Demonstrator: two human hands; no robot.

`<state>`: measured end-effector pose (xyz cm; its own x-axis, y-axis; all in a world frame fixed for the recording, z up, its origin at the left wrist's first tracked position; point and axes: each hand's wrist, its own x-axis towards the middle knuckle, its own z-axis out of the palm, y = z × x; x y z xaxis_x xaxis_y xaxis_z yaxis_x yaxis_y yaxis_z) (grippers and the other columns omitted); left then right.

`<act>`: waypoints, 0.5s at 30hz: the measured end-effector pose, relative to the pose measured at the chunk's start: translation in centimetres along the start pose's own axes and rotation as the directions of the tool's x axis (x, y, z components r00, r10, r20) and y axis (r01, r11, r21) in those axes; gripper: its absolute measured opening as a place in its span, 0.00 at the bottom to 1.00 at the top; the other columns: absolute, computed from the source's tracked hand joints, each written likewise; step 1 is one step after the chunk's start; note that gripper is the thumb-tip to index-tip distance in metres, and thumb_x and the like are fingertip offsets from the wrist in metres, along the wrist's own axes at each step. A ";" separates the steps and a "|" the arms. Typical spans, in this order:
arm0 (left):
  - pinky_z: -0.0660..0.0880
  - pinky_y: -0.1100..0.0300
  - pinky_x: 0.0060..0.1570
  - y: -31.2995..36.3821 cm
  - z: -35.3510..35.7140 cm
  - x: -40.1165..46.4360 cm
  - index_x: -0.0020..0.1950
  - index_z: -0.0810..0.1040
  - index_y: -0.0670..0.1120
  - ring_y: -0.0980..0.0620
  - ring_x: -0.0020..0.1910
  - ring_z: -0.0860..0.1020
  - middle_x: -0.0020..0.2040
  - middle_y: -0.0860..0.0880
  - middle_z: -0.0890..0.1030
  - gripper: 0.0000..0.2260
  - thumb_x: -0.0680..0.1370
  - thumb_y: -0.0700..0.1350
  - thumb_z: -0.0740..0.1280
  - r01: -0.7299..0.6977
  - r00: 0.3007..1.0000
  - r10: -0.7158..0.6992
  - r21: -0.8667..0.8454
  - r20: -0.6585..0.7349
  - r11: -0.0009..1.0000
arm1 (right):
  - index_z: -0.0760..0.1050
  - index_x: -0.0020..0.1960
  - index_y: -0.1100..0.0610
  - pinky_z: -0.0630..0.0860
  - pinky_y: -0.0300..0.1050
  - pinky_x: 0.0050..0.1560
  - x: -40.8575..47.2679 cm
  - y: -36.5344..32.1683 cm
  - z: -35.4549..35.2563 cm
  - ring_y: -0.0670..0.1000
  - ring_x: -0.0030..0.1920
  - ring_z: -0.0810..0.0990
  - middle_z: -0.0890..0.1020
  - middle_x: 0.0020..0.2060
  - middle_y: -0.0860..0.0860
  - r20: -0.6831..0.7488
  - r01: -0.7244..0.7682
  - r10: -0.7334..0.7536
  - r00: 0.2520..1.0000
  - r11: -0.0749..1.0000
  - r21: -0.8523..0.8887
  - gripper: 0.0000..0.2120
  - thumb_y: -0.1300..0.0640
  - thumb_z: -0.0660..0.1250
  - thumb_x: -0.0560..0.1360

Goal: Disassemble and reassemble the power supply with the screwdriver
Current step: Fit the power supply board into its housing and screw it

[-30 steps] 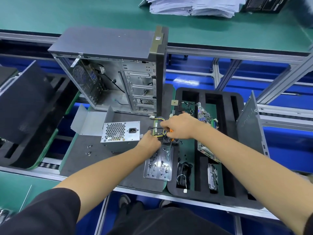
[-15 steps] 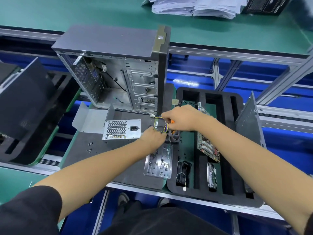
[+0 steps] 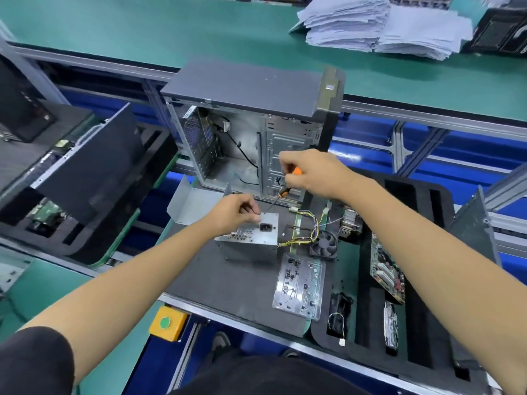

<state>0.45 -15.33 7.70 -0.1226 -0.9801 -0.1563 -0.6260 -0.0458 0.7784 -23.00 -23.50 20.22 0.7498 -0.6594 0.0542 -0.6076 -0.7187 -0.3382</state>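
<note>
At the nine o'clock edge of the view a second tray (image 3: 85, 178) held a leaning dark side panel; it played no part in the work. Just right of it, a bent metal cover (image 3: 190, 206) lay on the dark work mat (image 3: 228, 283), touching the far left corner of the power supply (image 3: 251, 238).

The left hand (image 3: 232, 213) rested on the power supply's top edge with fingers curled, apparently pinching something small; a screw is likely but too small to confirm. The power supply sat on the mat at centre view, in front of the open computer case (image 3: 251, 129) at twelve o'clock, its socket face turned up toward the camera.

The right hand (image 3: 310, 173) gripped the orange handle of the screwdriver (image 3: 281, 193), the shaft angled down toward the unit's upper right corner. Half a second earlier both hands were bunched at the cable bundle (image 3: 309, 230) on the unit's right; they had since shifted left onto the housing, and the tool was now presented tip-down. Judgement: wire handling was finished and a screw was about to be driven or removed at that corner.

At three o'clock lay a loose fan (image 3: 325, 243), a clear plastic tray (image 3: 299, 286) and a foam tray (image 3: 422, 280) holding a circuit board (image 3: 385, 269).
</note>
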 end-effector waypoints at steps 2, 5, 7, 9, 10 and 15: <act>0.78 0.61 0.43 -0.8 -0.3 -0.3 0.43 0.79 0.49 0.57 0.40 0.83 0.39 0.57 0.85 0.10 0.72 0.43 0.80 -0.008 1.000 0.008 -0.035 -0.001 0.999 | 0.65 0.44 0.46 0.59 0.42 0.31 1.0 -0.7 0.3 0.41 0.35 0.72 0.76 0.34 0.44 0.011 0.011 -0.011 1.000 1.000 -0.023 0.06 0.48 0.62 0.72; 0.81 0.52 0.47 -1.6 -0.6 -0.4 0.44 0.77 0.47 0.46 0.44 0.85 0.42 0.50 0.86 0.11 0.72 0.41 0.79 0.008 1.000 -0.005 -0.152 0.016 0.988 | 0.65 0.43 0.46 0.61 0.44 0.32 2.2 -1.4 0.6 0.42 0.35 0.72 0.75 0.33 0.44 0.030 0.004 -0.003 1.000 1.000 -0.028 0.05 0.47 0.61 0.71; 0.81 0.51 0.45 -1.9 -0.7 -0.3 0.44 0.78 0.48 0.45 0.43 0.85 0.42 0.50 0.86 0.11 0.71 0.42 0.80 -0.007 1.000 0.009 -0.162 0.010 0.987 | 0.65 0.43 0.46 0.62 0.45 0.32 2.9 -1.7 0.7 0.43 0.35 0.73 0.76 0.32 0.44 0.043 0.000 0.001 0.999 1.000 -0.025 0.05 0.47 0.60 0.70; 0.82 0.54 0.44 -2.1 -0.9 -0.1 0.45 0.79 0.52 0.47 0.43 0.85 0.41 0.49 0.86 0.11 0.71 0.43 0.80 -0.033 0.999 0.033 -0.160 0.002 0.987 | 0.65 0.42 0.45 0.61 0.44 0.32 3.5 -2.0 0.8 0.43 0.35 0.73 0.76 0.31 0.44 0.054 0.003 -0.002 0.999 1.000 -0.020 0.06 0.45 0.59 0.68; 0.82 0.57 0.44 -2.2 -1.0 0.0 0.44 0.80 0.53 0.50 0.41 0.84 0.40 0.50 0.85 0.11 0.71 0.44 0.80 -0.048 0.999 0.049 -0.155 -0.001 0.987 | 0.66 0.42 0.45 0.61 0.44 0.31 3.7 -2.0 0.9 0.43 0.34 0.73 0.76 0.31 0.43 0.059 0.002 -0.001 0.998 1.000 -0.019 0.06 0.45 0.58 0.68; 0.81 0.61 0.43 -2.7 -1.0 0.4 0.40 0.81 0.55 0.58 0.39 0.82 0.39 0.55 0.84 0.09 0.71 0.46 0.80 -0.085 0.996 0.084 -0.136 -0.013 0.987 | 0.66 0.42 0.46 0.62 0.43 0.31 4.5 -2.1 1.4 0.43 0.33 0.73 0.76 0.31 0.42 0.090 -0.016 0.017 0.996 1.000 -0.012 0.05 0.46 0.60 0.69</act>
<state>2.83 -15.79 6.15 -0.1651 -0.9828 -0.0824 -0.5027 0.0120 0.8644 -17.98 -24.64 19.83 0.7597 -0.6493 -0.0361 -0.6228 -0.7105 -0.3277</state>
